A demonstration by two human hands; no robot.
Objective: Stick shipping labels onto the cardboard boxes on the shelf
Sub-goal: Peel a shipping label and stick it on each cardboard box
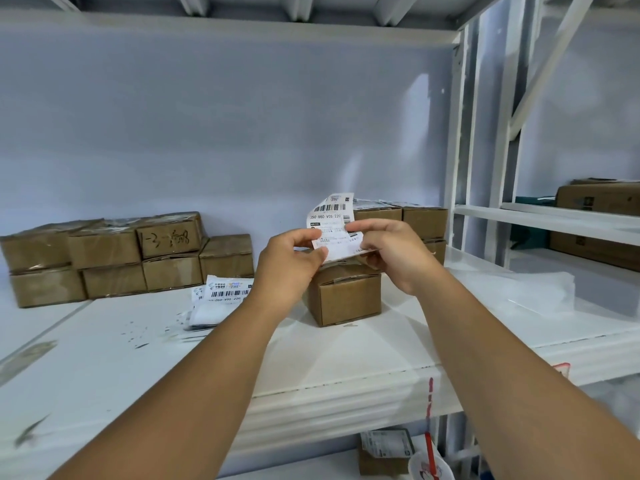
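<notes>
While both hands, left (294,252) and right (388,251), pinch the label (332,220), it should peel slowly, then land flat on the box (346,296).

— Where is the camera placed?
— One wide-angle view, worn on the person's head. It faces forward and slightly down, along both forearms, onto the white shelf (121,341).
— How near?
— Close. The left hand (291,261) and right hand (394,254), pinching a label (330,211), sit at centre frame. The back wall (225,133) stands just behind the boxes (104,258).
— Overlap between views?
— Single view; it also takes in the rack (459,150) at right.
</notes>
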